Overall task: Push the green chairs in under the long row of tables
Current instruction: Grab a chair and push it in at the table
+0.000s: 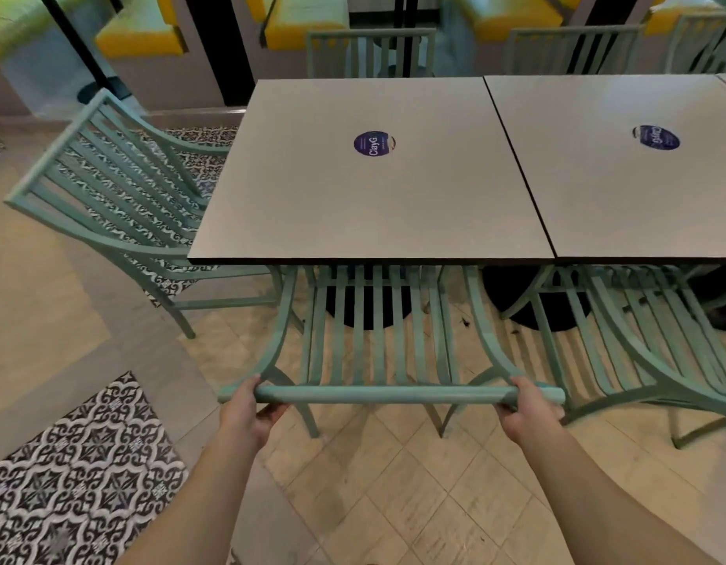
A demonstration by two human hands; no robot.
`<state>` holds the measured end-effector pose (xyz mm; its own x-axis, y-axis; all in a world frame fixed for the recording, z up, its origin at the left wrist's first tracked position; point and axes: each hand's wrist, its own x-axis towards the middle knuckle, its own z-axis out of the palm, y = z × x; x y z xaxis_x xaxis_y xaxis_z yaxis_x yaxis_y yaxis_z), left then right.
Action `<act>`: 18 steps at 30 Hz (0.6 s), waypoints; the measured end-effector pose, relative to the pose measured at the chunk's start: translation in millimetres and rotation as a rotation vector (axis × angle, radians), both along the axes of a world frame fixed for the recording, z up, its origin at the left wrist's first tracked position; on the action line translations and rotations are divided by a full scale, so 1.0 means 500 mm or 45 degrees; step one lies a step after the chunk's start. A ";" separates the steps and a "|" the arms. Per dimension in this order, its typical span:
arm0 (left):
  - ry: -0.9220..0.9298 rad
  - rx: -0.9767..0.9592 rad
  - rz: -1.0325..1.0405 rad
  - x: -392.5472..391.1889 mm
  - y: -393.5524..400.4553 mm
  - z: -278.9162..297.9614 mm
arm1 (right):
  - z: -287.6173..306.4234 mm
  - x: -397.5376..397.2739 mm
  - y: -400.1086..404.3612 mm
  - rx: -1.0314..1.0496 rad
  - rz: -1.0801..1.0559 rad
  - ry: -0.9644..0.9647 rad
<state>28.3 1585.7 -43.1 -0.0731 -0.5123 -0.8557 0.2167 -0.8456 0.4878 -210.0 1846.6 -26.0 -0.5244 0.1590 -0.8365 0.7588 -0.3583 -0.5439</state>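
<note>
A green slatted chair (377,340) stands right in front of me, its seat partly under the near edge of the grey table (312,189). My left hand (245,409) grips the left end of its top rail. My right hand (524,413) grips the right end of the same rail. A second green chair (108,189) stands at the table's left end, turned at an angle, with its seat partly under the edge. A third green chair (638,340) sits to the right, partly under the neighbouring table (622,189).
More green chairs (371,51) line the far side of the table row. Yellow booth seats (304,22) stand behind them. Black round table bases (365,307) sit under the tops. Patterned floor tiles (80,475) lie at the lower left, plain beige tiles underfoot.
</note>
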 end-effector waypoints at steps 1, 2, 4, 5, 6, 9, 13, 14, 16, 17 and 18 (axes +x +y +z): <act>-0.027 0.014 0.002 -0.002 -0.003 0.001 | -0.006 0.000 -0.003 -0.028 0.008 -0.004; -0.062 0.028 0.003 -0.003 -0.007 0.000 | -0.015 -0.001 -0.004 -0.052 0.038 -0.007; -0.138 0.058 0.017 -0.007 -0.018 -0.001 | -0.027 -0.006 -0.003 -0.042 0.068 -0.014; -0.171 0.072 0.025 -0.009 -0.023 0.000 | -0.030 -0.006 -0.003 -0.043 0.075 -0.009; -0.198 0.083 0.029 -0.012 -0.029 0.000 | -0.036 -0.008 -0.006 -0.052 0.075 -0.003; -0.221 0.110 0.020 -0.018 -0.046 0.004 | -0.043 -0.006 -0.024 -0.065 0.074 0.020; -0.244 0.129 0.029 -0.024 -0.073 0.006 | -0.047 -0.007 -0.053 -0.087 0.085 0.049; -0.246 0.131 0.028 -0.026 -0.080 0.007 | -0.049 -0.008 -0.057 -0.094 0.084 0.042; -0.244 0.143 0.017 -0.028 -0.093 0.007 | -0.051 -0.011 -0.065 -0.094 0.071 0.034; -0.240 0.148 0.009 -0.030 -0.098 0.007 | -0.055 -0.015 -0.070 -0.101 0.065 0.036; -0.237 0.144 0.002 -0.030 -0.103 0.008 | -0.058 -0.017 -0.075 -0.102 0.070 0.038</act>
<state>13.4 1534.4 -39.3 0.0925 -0.4121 -0.9064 0.1327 -0.8971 0.4215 -218.3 1809.3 -54.9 -0.5556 0.0629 -0.8290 0.7621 -0.3601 -0.5381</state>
